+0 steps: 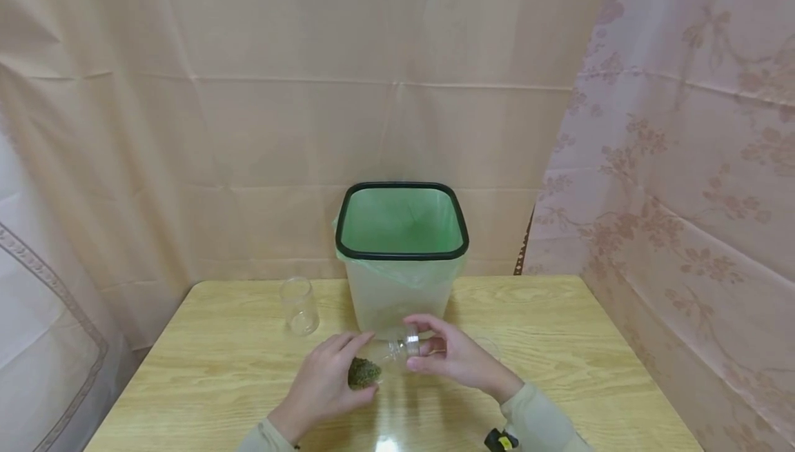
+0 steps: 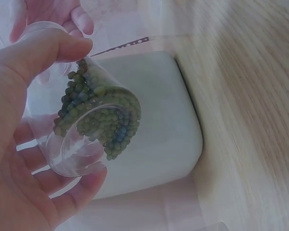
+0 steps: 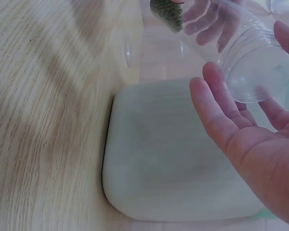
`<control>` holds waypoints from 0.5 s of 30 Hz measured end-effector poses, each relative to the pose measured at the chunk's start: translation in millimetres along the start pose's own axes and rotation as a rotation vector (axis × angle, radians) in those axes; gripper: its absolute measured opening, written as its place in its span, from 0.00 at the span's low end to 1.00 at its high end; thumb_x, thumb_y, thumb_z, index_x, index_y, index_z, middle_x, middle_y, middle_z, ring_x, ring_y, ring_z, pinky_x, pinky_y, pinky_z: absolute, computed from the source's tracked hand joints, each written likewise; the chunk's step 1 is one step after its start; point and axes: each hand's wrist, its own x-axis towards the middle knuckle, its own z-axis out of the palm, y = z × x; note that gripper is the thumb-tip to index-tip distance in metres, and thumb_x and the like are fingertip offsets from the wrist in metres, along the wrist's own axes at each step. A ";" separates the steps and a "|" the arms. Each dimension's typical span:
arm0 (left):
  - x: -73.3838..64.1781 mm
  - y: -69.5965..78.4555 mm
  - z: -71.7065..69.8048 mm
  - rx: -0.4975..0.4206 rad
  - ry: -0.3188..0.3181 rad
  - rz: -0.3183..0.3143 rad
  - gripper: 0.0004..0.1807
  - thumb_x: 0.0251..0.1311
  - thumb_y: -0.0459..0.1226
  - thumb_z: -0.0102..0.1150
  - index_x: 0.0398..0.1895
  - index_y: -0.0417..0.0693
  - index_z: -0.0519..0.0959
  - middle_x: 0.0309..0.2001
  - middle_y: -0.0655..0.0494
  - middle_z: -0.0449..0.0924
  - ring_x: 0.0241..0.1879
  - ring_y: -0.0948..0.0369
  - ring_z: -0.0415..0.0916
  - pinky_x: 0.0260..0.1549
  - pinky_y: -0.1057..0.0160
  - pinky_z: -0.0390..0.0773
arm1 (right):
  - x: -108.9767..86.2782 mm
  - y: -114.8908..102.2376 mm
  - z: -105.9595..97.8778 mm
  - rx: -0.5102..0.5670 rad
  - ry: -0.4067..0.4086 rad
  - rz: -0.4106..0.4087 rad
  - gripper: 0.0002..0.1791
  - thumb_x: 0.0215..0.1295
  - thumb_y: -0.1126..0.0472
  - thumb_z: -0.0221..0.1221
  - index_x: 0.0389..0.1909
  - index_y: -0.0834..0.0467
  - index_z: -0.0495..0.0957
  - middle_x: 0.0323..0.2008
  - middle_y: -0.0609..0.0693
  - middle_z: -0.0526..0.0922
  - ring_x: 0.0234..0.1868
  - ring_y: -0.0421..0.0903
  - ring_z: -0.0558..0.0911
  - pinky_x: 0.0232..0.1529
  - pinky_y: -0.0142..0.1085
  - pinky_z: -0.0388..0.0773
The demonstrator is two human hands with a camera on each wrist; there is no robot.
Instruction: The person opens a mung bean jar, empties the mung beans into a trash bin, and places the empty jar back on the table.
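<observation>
My left hand (image 1: 329, 379) grips a clear jar (image 2: 67, 159) lying tilted on its side, thumb on one side and fingers on the other. Small round green and bluish bean-like pieces (image 2: 118, 122) are heaped in its base end. At the opposite, ridged end (image 1: 406, 343), my right hand (image 1: 456, 355) holds the jar between thumb and fingers. The right wrist view shows the thumb (image 3: 286, 41) and fingers (image 3: 214, 96) around that clear round end. Both hands are over the table in front of the bin.
A pale bin (image 1: 397, 293) with a black rim and green liner (image 1: 397, 221) stands at the table's back. Left of it is a clear, upright cup-like container (image 1: 299, 308). A clear round piece (image 1: 487, 348) lies right of the right hand on the wooden table (image 1: 577, 355). Curtains hang behind.
</observation>
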 end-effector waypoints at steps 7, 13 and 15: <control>1.4 -1.6 -2.5 0.014 0.014 0.002 0.45 0.36 0.53 0.80 0.62 0.46 0.79 0.49 0.53 0.83 0.46 0.58 0.81 0.44 0.56 0.84 | 0.2 2.0 -0.1 0.019 0.005 0.006 0.36 0.65 0.61 0.68 0.71 0.61 0.65 0.62 0.65 0.70 0.53 0.57 0.80 0.51 0.41 0.83; 1.4 -2.7 -4.6 0.002 0.018 -0.006 0.44 0.35 0.51 0.81 0.61 0.46 0.79 0.49 0.54 0.83 0.45 0.58 0.81 0.43 0.56 0.84 | 0.4 6.9 -0.4 -0.018 0.017 0.015 0.36 0.64 0.59 0.69 0.71 0.59 0.66 0.60 0.58 0.75 0.52 0.55 0.81 0.50 0.41 0.83; 1.3 -3.0 -5.2 0.006 0.018 -0.008 0.45 0.35 0.51 0.81 0.61 0.46 0.79 0.50 0.54 0.83 0.46 0.58 0.81 0.43 0.55 0.84 | 0.5 7.9 -0.5 -0.022 0.021 0.014 0.37 0.64 0.59 0.69 0.71 0.60 0.66 0.60 0.59 0.75 0.52 0.56 0.81 0.50 0.41 0.83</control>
